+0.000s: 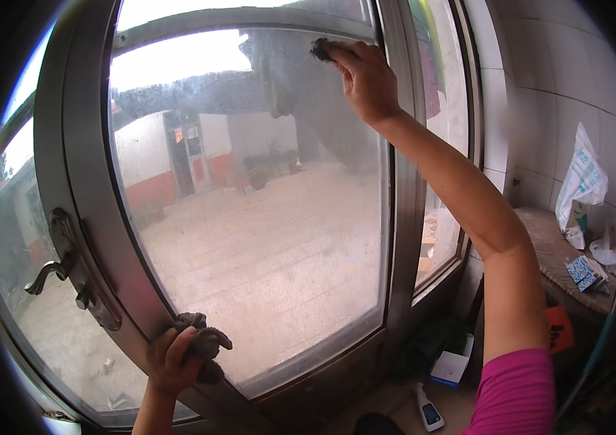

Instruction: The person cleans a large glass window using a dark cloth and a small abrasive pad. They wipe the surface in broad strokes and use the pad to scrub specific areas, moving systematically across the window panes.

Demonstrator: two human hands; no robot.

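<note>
My right hand is raised to the upper right of a door's glass pane, its fingers closed on a small dark wad, perhaps a scouring pad or a rag. The wad appears to touch the hazy glass close to the top rail. Lower down, my left hand grips a bunched dark grey cloth by the lower left corner of the pane, in front of the metal door frame. Above and left of that hand is the lever door handle on its long plate.
A spray bottle and an open white box are on the floor at lower right. Beside my right arm, a worn table bears a plastic bag and a patterned packet. A long pole leans there.
</note>
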